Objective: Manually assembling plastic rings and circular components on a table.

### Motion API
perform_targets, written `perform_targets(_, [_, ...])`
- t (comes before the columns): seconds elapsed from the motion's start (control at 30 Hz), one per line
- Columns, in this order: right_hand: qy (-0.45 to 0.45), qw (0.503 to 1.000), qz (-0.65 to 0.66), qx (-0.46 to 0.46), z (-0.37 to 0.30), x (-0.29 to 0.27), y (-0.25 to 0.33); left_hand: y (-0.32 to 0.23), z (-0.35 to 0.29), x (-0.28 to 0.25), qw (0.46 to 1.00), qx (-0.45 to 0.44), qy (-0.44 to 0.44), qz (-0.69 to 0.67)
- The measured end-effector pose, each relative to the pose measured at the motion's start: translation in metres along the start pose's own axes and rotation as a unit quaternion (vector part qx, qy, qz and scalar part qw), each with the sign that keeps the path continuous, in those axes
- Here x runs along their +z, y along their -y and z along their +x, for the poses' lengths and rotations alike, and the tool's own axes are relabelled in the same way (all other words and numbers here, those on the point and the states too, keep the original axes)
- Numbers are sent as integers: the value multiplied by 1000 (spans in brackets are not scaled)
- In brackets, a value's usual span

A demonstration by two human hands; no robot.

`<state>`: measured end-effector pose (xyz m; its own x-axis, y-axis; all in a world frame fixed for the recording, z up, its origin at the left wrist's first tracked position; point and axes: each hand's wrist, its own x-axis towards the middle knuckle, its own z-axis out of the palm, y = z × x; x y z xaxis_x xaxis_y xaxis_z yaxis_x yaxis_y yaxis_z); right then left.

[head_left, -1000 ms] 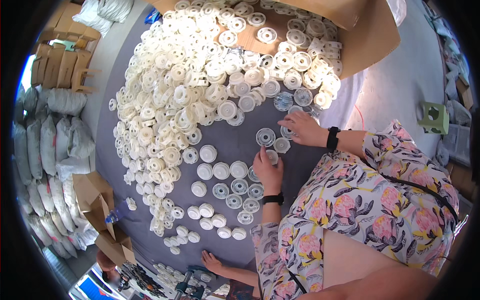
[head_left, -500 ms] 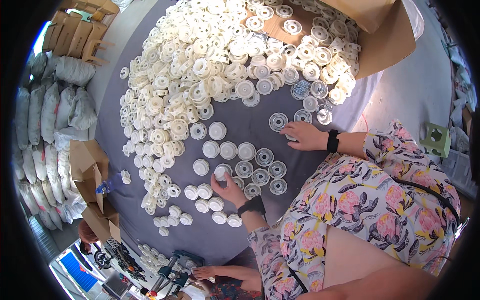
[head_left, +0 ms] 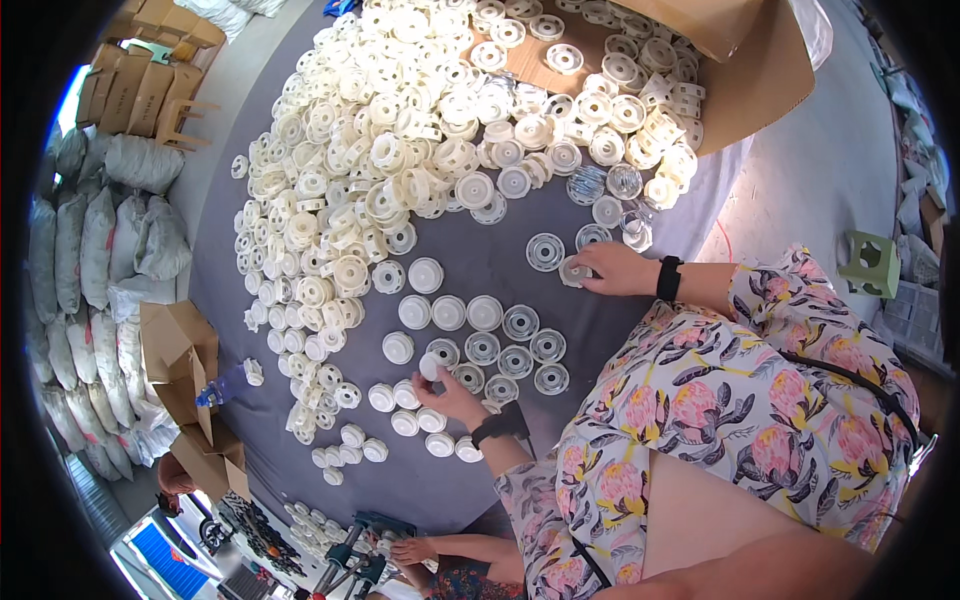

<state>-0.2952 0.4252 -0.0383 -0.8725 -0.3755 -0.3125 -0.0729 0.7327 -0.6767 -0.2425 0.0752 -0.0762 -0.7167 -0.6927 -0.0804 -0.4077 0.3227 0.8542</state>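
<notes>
My left hand (head_left: 452, 395) pinches a small white round plastic cap (head_left: 432, 366) between thumb and fingers, tilted beside a grey-white disc (head_left: 443, 352). To the right, my right hand (head_left: 618, 270) is closed on the edge of a white round plastic part (head_left: 573, 271), just below two open ring-shaped discs (head_left: 545, 252). Between my hands lie several grey-white discs with round centres (head_left: 515, 361). Left of them sits a row of white domed discs (head_left: 449, 313). White stacked caps (head_left: 404, 423) lie in small groups by my left wrist.
A big heap of cream plastic rings (head_left: 350, 150) spreads over the grey tablecloth (head_left: 300, 480). An open cardboard box (head_left: 755, 95) lies at the far right, another (head_left: 175, 340) at the left. At the bottom, another person's hand (head_left: 412, 550) is at a green hand press (head_left: 375, 530).
My left hand has moved slightly down and left with the cap, which is now tilted off the discs. My right hand now has a white round part at its fingertips.
</notes>
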Motion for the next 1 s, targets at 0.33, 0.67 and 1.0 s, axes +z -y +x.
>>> perform_targets(0.33, [-30,999,19,-33,-5,8,-16,2,1,4,917,195,89,337])
perform_targets(0.67, [-33,998,21,43,-18,3,-29,-73,-89,109,819,407,390,110])
perform_targets(1.0, [-70,972,196,112,-20,-9,-12,-69,-105,126,860,55,500,-86])
